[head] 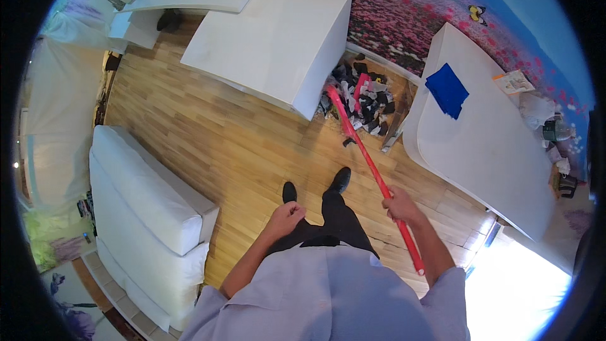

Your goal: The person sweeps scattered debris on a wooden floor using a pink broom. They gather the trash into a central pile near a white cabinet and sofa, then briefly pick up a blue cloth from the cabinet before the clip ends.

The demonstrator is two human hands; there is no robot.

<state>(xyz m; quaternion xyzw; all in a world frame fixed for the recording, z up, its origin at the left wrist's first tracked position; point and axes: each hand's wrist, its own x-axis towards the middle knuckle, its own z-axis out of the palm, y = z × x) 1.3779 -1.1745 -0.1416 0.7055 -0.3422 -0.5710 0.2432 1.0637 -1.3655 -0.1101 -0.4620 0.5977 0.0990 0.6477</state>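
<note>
My right hand (402,206) is closed around the red handle of a broom (371,163), whose lower end reaches a pile of black, grey and white scraps (374,104) on the floor. The broom head is hard to make out among the scraps. A pink-red object (362,86), perhaps a dustpan, lies in the pile. In front of my waist, my left hand (288,218) has its fingers curled together, and nothing shows in it. A small dark scrap (349,142) lies beside the handle, apart from the pile.
A white box-shaped counter (265,33) borders the pile on the left. At right, a white table (478,151) bears a blue cloth (447,90), a plastic bottle (558,130) and bags. A white-covered sofa (142,199) stands at left on the wooden floor (227,123). Bright light enters at lower right.
</note>
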